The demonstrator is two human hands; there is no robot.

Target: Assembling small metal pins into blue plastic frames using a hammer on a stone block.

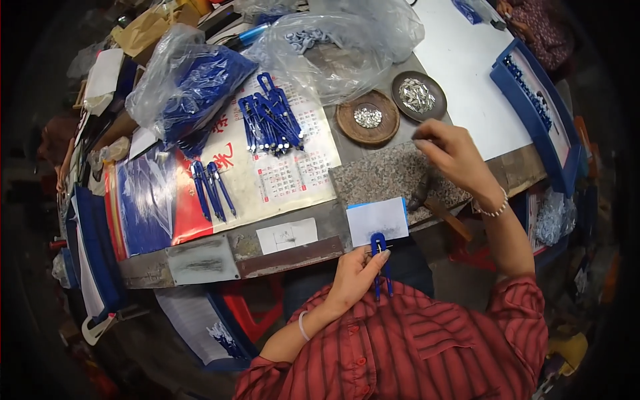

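Note:
At the table's front edge my left hand (353,275) grips a blue two-legged plastic piece (378,241) with a looped top, its legs hanging down. A thin metal pin seems to cross it near my thumb. The looped end lies against a white paper pad (378,221) with a blue edge. My right hand (453,157) is raised above a speckled stone slab (373,180), fingers curled and pinched; whatever they hold is too small to make out. Just beyond it are a wooden bowl (347,128) with small metal parts and a dark dish (435,112) of larger metal pieces.
A hammer (443,213) lies by the slab. Several similar blue pieces (270,117) are heaped on a calendar sheet (313,177), with a few more (212,190) nearer. A plastic bag of blue parts (200,83) stands at the back left. Blue trays (543,113) flank the table.

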